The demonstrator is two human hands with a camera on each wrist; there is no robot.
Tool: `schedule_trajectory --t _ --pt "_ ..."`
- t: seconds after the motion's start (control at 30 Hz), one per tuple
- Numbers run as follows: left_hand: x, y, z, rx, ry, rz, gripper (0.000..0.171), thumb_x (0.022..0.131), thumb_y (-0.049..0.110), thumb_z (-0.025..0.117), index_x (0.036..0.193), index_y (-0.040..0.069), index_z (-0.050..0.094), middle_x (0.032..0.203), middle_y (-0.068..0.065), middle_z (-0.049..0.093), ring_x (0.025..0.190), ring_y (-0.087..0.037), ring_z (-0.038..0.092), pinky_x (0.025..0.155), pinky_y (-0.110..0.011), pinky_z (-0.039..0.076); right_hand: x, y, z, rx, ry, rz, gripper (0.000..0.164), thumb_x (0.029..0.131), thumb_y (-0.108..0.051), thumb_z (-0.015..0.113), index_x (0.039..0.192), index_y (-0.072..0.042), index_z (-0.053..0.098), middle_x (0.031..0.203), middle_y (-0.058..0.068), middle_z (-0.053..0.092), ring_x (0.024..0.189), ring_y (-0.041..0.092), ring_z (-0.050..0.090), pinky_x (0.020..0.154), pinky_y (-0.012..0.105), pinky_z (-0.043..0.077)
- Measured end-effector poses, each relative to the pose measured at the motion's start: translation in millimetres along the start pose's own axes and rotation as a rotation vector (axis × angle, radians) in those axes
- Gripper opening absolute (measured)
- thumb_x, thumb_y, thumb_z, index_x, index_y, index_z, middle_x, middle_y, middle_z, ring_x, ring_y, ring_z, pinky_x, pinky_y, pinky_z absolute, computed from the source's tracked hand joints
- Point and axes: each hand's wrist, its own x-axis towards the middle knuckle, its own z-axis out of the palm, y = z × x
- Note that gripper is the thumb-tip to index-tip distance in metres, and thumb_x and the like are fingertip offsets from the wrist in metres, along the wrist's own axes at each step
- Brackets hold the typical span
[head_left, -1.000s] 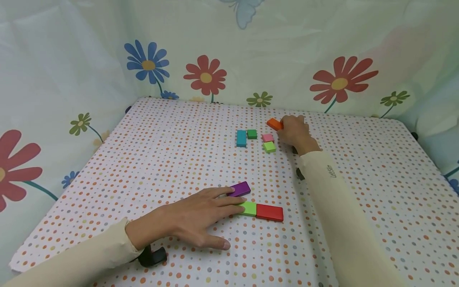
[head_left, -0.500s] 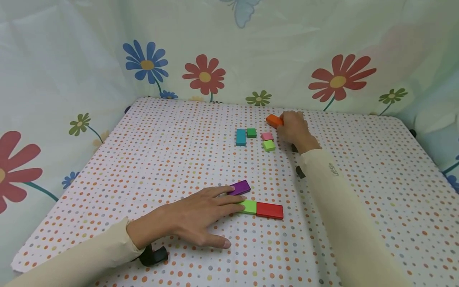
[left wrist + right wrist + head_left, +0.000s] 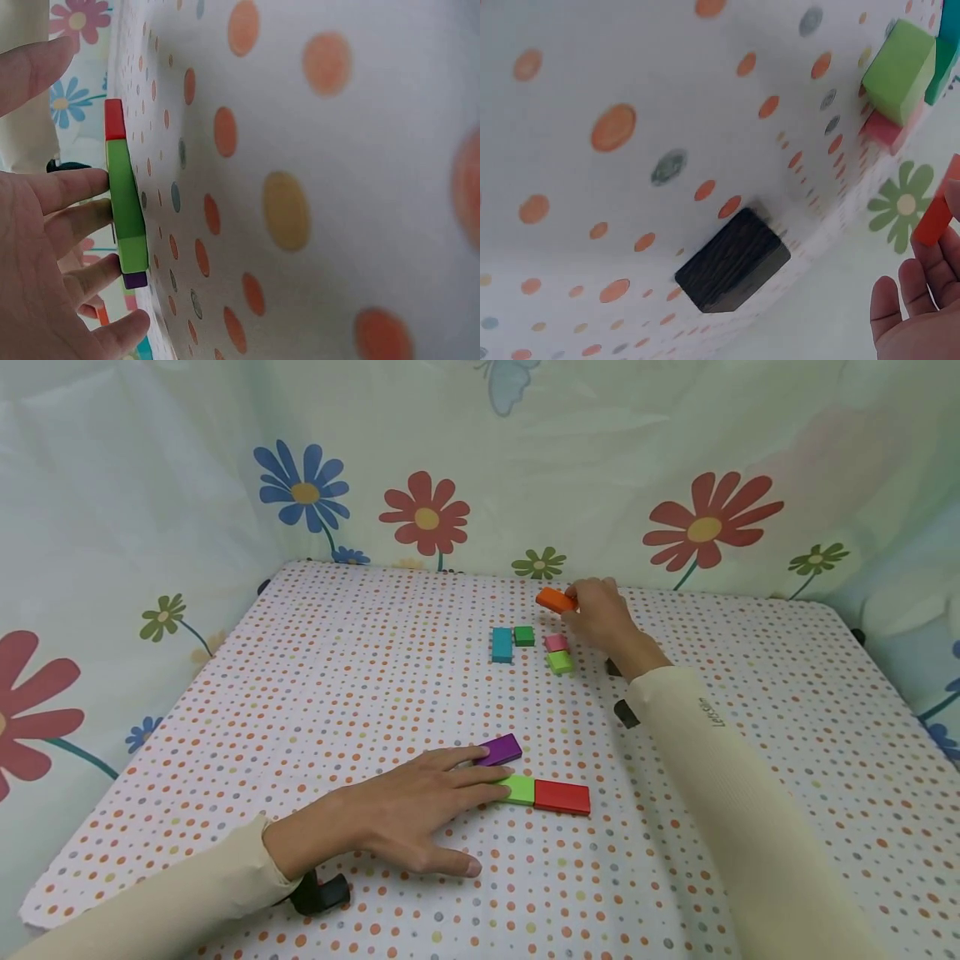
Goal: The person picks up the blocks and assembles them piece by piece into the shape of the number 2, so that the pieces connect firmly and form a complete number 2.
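Observation:
My left hand [image 3: 412, 810] lies with straight, spread fingers on a light green block [image 3: 517, 790], its index fingertip reaching the purple block [image 3: 501, 749]. A red block [image 3: 562, 797] sits end to end with that green one. In the left wrist view, fingertips [image 3: 94, 180] rest against the long green block [image 3: 129, 202]. At the far side of the table, my right hand [image 3: 600, 612] pinches an orange block [image 3: 555, 601] between thumb and fingers. The right wrist view has the orange block [image 3: 936, 214] at its right edge, partly cut off.
Near the right hand lie a teal block [image 3: 502, 646], a dark green block [image 3: 524, 637], a pink block [image 3: 556, 643] and a small light green block [image 3: 559, 662]. A black block [image 3: 733, 262] sits on the dotted tablecloth [image 3: 360, 660]. Flowered curtain [image 3: 585, 460] surrounds the table.
My right hand has moved left and slightly up in the head view, carrying the orange block along. The left hand and the blocks under it stay in place.

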Motion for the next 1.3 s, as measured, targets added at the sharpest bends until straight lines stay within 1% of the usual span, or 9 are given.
schedule_trajectory --t 0.13,0.3,0.43,0.6,0.7,0.9,1.03,1.17,1.3 --pt "-0.1 -0.1 0.2 0.007 0.004 0.002 0.082 0.092 0.066 0.054 0.160 0.023 0.035 0.168 0.009 0.020 0.157 -0.025 0.009 0.123 -0.051 0.020 -2.5 -6.3 0.4 0.007 -0.011 -0.019 0.041 0.101 -0.011 0.058 0.139 0.004 0.053 0.132 0.019 0.054 0.120 0.035 0.039 0.103 0.049 0.041" --pt "-0.4 0.2 0.5 0.013 0.009 0.006 0.082 0.092 0.066 0.054 0.160 0.023 0.035 0.168 0.008 0.020 0.157 -0.025 0.009 0.123 -0.050 0.020 -7.0 -7.9 -0.1 0.009 -0.016 -0.033 0.042 0.101 -0.012 0.058 0.140 0.004 0.052 0.132 0.019 0.053 0.118 0.035 0.038 0.102 0.049 0.041" --pt "-0.6 -0.5 0.6 0.012 0.007 0.002 0.082 0.092 0.066 0.053 0.160 0.023 0.034 0.168 0.009 0.020 0.157 -0.025 0.009 0.123 -0.051 0.021 -9.0 -7.8 0.4 -0.010 -0.025 -0.061 0.042 0.101 -0.012 0.058 0.139 0.004 0.053 0.131 0.019 0.053 0.118 0.035 0.038 0.103 0.050 0.040" --pt "-0.7 -1.6 0.1 0.018 0.007 0.005 0.082 0.093 0.067 0.052 0.160 0.024 0.034 0.168 0.009 0.020 0.156 -0.025 0.010 0.122 -0.053 0.021 -13.7 -7.4 3.6 -0.039 -0.063 -0.130 0.041 0.100 -0.012 0.063 0.136 0.004 0.055 0.128 0.018 0.055 0.119 0.034 0.039 0.104 0.050 0.040" --pt "-1.0 -1.7 -0.1 0.020 0.008 0.008 0.081 0.093 0.068 0.052 0.160 0.024 0.035 0.168 0.009 0.020 0.156 -0.026 0.010 0.122 -0.053 0.022 -17.9 -8.6 6.1 -0.058 -0.078 -0.177 0.041 0.099 -0.013 0.065 0.135 0.004 0.055 0.127 0.017 0.057 0.119 0.034 0.039 0.103 0.050 0.040" --pt "-0.9 -1.4 -0.1 0.017 0.008 0.011 0.081 0.093 0.067 0.052 0.160 0.024 0.035 0.169 0.009 0.019 0.156 -0.026 0.010 0.122 -0.053 0.022 -27.2 -14.8 9.4 -0.083 -0.077 -0.253 0.043 0.097 -0.012 0.068 0.135 0.004 0.056 0.129 0.017 0.058 0.117 0.033 0.042 0.103 0.049 0.040" --pt "-0.6 -1.7 0.6 0.019 0.005 0.006 0.082 0.092 0.067 0.053 0.160 0.025 0.034 0.169 0.010 0.018 0.157 -0.025 0.009 0.122 -0.052 0.021 -34.0 -18.5 11.2 -0.087 -0.089 -0.286 0.040 0.097 -0.011 0.067 0.134 0.004 0.057 0.130 0.016 0.058 0.118 0.032 0.042 0.105 0.049 0.040" --pt "-0.9 -1.6 1.0 0.019 0.007 0.001 0.082 0.092 0.067 0.054 0.160 0.025 0.034 0.169 0.011 0.018 0.157 -0.024 0.009 0.122 -0.052 0.021 -40.9 -20.4 12.5 -0.086 -0.084 -0.317 0.036 0.097 -0.009 0.067 0.131 0.003 0.059 0.129 0.015 0.060 0.118 0.031 0.043 0.105 0.048 0.040" --pt "-1.2 -1.6 0.9 0.016 0.011 0.002 0.081 0.092 0.066 0.054 0.159 0.025 0.035 0.169 0.011 0.018 0.157 -0.024 0.009 0.122 -0.052 0.021 -46.3 -20.2 14.9 -0.083 -0.077 -0.354 0.036 0.096 -0.008 0.068 0.129 0.003 0.059 0.128 0.016 0.061 0.118 0.031 0.043 0.106 0.048 0.039"
